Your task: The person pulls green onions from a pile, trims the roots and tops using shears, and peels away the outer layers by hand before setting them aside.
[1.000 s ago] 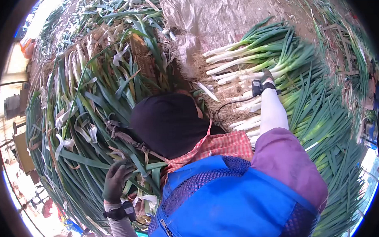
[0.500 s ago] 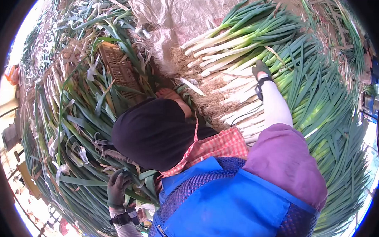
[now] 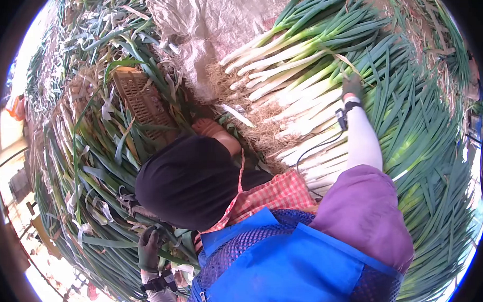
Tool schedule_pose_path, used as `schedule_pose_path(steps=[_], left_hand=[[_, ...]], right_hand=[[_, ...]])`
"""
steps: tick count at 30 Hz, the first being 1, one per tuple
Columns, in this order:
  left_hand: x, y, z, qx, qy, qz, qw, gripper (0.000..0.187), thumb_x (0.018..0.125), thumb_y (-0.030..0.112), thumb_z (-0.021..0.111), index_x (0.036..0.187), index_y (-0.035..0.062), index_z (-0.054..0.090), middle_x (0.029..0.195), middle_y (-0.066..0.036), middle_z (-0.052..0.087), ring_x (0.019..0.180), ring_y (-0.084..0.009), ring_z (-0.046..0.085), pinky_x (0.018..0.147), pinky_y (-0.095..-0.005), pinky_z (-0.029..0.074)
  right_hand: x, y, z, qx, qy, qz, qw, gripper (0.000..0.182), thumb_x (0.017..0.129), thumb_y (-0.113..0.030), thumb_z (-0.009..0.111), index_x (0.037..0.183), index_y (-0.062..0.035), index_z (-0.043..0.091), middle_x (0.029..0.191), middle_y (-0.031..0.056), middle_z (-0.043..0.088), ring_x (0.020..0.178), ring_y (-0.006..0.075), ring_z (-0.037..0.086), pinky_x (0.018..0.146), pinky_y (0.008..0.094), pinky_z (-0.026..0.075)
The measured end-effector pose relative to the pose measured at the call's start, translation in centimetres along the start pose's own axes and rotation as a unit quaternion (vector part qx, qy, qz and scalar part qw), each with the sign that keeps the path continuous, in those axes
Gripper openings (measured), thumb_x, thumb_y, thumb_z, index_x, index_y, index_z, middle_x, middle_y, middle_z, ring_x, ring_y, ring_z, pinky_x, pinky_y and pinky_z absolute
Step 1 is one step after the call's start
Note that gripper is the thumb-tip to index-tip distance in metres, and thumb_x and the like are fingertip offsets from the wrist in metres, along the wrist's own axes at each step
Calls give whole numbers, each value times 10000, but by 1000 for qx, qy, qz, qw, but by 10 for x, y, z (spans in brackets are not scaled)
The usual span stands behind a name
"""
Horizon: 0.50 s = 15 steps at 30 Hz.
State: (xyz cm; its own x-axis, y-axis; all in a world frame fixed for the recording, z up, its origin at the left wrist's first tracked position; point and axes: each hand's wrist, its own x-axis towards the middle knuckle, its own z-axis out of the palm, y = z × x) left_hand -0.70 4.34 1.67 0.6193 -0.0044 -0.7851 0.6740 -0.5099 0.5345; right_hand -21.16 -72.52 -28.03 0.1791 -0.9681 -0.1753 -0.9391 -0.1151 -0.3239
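Note:
My left hand (image 3: 148, 250), in a dark glove with a black strap at the wrist, is at the lower left beside long green leaves (image 3: 177, 244). Its fingers are loosely bent and apart, with nothing visible in them. My right hand (image 3: 353, 85), gloved and strapped alike, rests on the green part of a row of spring onions (image 3: 307, 92), fingers partly spread. A yellowed leaf (image 3: 350, 63) lies close to its fingertips. White stems and rooty ends (image 3: 258, 119) point left, away from that hand.
A brown plastic basket (image 3: 139, 97) stands among piled leaves at left. A bare foot (image 3: 207, 127) and a dark-covered knee (image 3: 190, 184) are between the heaps. A pale woven sheet (image 3: 203, 38) lies at the top. A cable (image 3: 310, 151) runs from my right wrist.
My right hand has moved right, from the pale stems onto the green leaves, and its fingers are more spread. The left hand stays beside the leaves. The view has shifted slightly.

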Motion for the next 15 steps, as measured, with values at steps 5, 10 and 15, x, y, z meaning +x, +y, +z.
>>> schedule_pose_path(steps=[5, 10, 15], left_hand=[[-3, 8, 10, 46, 9, -22, 999, 307, 947, 199, 613, 1203, 32, 582, 1035, -43, 670, 876, -120, 645, 743, -244, 500], [-23, 27, 15, 88, -6, 24, 996, 297, 932, 151, 629, 1188, 6, 589, 990, -20, 640, 858, -80, 587, 747, -230, 467], [-37, 13, 3, 73, 31, -7, 997, 355, 932, 235, 627, 1217, 31, 573, 1025, -41, 650, 921, -139, 616, 794, -275, 483]], right_hand=[[70, 61, 8, -117, -13, 131, 984, 832, 805, -251, 706, 1489, -191, 236, 1330, 196, 540, 1190, 383, 555, 1012, 417, 432], [55, 20, -4, -174, -73, 127, 974, 297, 876, -250, 626, 1117, -79, 653, 1156, 169, 663, 1060, 363, 644, 851, 442, 528], [-24, -15, 32, -109, -162, -106, 975, 351, 906, -334, 523, 1151, -92, 588, 1099, 204, 653, 1022, 430, 606, 868, 489, 489]])
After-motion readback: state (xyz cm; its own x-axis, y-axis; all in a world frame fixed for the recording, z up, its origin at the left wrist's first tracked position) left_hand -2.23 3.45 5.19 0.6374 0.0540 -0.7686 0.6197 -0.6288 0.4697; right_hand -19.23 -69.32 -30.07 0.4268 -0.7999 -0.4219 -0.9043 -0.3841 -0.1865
